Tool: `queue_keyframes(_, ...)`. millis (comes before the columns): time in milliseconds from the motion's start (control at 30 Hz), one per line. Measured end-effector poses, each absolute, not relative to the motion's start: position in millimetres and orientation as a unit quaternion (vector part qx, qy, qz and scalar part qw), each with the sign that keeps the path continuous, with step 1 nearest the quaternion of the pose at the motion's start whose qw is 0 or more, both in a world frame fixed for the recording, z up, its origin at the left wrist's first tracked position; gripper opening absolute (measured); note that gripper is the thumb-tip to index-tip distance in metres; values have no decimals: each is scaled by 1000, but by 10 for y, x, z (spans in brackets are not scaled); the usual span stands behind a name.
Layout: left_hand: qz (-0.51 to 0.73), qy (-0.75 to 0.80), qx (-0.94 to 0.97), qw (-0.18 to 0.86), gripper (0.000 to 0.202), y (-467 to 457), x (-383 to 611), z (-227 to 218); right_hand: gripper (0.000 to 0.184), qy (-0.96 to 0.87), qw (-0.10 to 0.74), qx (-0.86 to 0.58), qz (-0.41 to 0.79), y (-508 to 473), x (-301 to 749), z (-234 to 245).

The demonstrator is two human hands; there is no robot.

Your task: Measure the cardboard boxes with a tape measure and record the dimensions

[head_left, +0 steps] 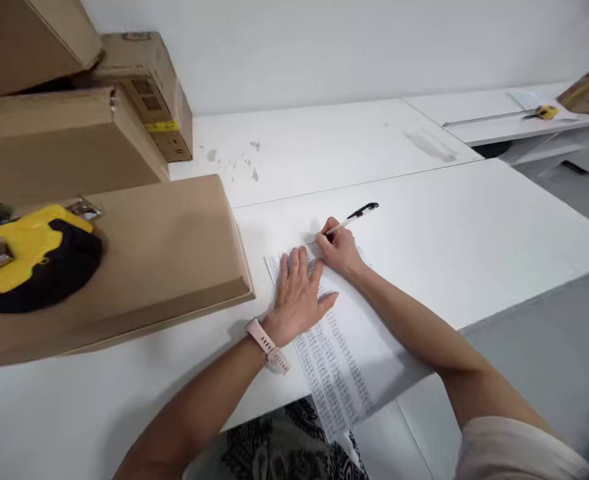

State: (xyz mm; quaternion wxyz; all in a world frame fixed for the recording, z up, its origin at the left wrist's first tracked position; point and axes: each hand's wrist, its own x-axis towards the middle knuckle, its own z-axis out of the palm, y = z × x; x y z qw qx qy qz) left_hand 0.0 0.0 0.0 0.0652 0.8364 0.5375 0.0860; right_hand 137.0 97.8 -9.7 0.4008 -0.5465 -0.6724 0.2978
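Grip pinches pen, seemingly touching sheet.

White table, printed sheet overhanging its near edge, flat cardboard box at left, stacked boxes behind

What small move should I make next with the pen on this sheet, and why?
Probably lower the pen tip onto the top rows of the printed sheet. The right hand holds the pen at its far end, and the left hand lies flat on it, pinning it while the near end overhangs the table.
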Motion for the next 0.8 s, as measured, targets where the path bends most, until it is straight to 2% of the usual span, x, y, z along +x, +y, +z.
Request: queue_keyframes(800, 73, 539, 836, 75, 74, -1, -1, 43, 17, -655, 394, -564, 311, 956, 1372, -21)
